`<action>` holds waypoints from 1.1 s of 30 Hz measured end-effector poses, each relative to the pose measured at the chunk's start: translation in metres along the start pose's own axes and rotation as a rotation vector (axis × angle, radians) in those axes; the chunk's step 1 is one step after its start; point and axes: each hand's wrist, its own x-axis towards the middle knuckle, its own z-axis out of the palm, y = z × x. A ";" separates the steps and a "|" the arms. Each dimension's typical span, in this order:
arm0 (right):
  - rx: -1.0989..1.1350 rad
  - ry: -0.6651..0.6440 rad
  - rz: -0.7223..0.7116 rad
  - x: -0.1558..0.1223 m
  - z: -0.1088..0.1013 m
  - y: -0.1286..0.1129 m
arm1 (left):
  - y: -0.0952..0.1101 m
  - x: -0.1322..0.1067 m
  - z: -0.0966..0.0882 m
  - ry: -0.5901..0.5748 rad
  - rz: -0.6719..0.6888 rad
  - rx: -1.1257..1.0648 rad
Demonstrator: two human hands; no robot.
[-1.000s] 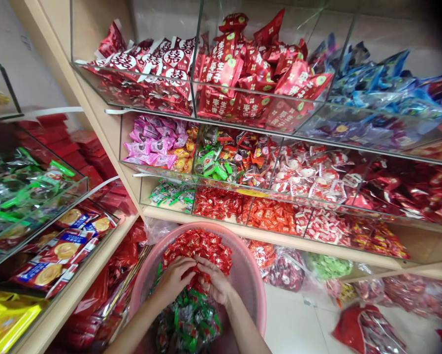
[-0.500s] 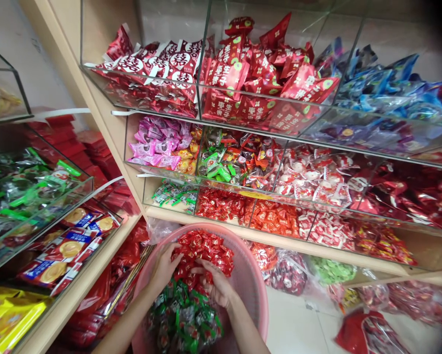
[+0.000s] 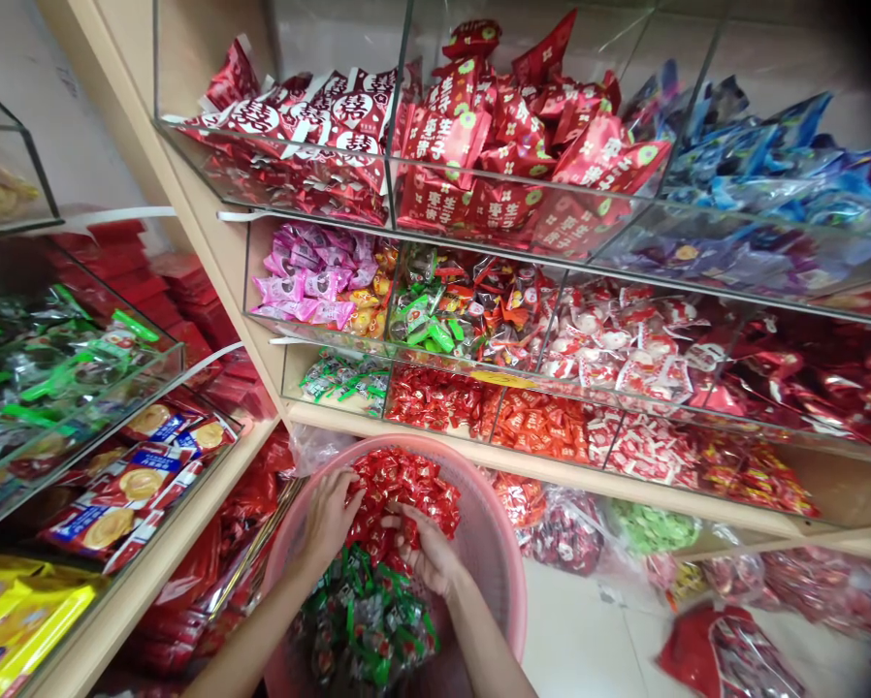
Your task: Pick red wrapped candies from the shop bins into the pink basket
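Note:
A pink plastic basket (image 3: 514, 572) holds a heap of red-wrapped candies (image 3: 425, 485) at the back and green-and-clear wrapped candies (image 3: 367, 625) at the front. Along the left side of the red heap, my left hand (image 3: 330, 514) is open, its fingers curved and the fingertips touching the wrappers. My right hand (image 3: 427, 551) lies at the heap's front right, fingers apart and reaching into the red candies, palm turned inward. No candy is clearly gripped in either hand, though some fingertips are partly hidden among the wrappers.
Shelves with clear bins of red candies (image 3: 435, 399), orange candies (image 3: 541, 427) and larger red packets (image 3: 508, 145) rise behind the basket. At left stands another shelf with wrapped biscuits (image 3: 141, 480) and yellow packs (image 3: 20, 620). Bagged candies (image 3: 566, 531) lie on the floor at right.
Both hands have shifted slightly within the red candies, the left a little upward and the right fingers a little to the right. The view has tilted marginally.

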 end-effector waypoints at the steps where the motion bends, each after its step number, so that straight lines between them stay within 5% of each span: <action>1: -0.018 0.003 -0.012 0.000 0.000 0.001 | 0.008 -0.003 -0.001 -0.002 0.006 -0.041; 9: -0.084 0.008 -0.152 0.001 0.002 0.014 | 0.065 -0.045 0.013 -0.191 0.014 -0.240; 22: -0.185 0.055 -0.076 -0.003 0.011 0.013 | 0.047 -0.036 -0.010 -0.432 -0.113 -0.424; 27: -0.159 0.034 -0.061 -0.002 0.009 0.009 | 0.035 -0.004 -0.014 -0.282 -0.147 -0.406; 33: -0.178 0.043 -0.065 -0.001 0.007 0.008 | 0.024 0.032 0.011 -0.110 0.078 -0.149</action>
